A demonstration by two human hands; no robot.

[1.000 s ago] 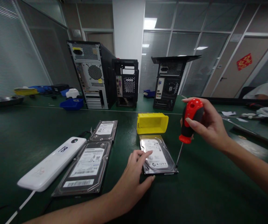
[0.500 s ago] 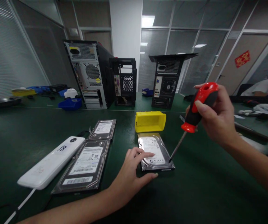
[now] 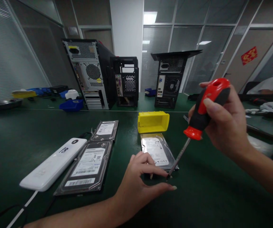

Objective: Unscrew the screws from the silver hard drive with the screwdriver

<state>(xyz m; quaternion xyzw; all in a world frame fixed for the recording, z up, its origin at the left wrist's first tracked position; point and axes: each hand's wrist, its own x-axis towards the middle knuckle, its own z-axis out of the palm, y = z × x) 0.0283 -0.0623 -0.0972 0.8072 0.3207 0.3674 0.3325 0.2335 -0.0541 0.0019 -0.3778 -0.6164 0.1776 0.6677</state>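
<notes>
My right hand (image 3: 229, 126) grips a red and black screwdriver (image 3: 206, 106), its shaft slanting down to the left. The tip is just past the near edge of a hard drive (image 3: 159, 148) that lies label up on the table. Something small and dark, too small to name for sure, sits at the tip. My left hand (image 3: 141, 180) is by the drive's near edge, thumb and index finger apart on either side of the tip; the index fingertip is at or very near it. A yellow bin (image 3: 153, 123) lies on its side directly behind the drive.
To the left lie two more hard drives, a larger-looking one (image 3: 89, 166) and one behind it (image 3: 105, 130), beside a white power bank (image 3: 53, 163) with a cable. Computer cases (image 3: 89, 76) (image 3: 168, 82) stand at the back. A blue bin (image 3: 71, 105) is at the back left.
The screwdriver tip has left the drive's near right corner and moved left and toward me, with the small dark thing on it. My left hand has shifted right, its fingers now at the tip.
</notes>
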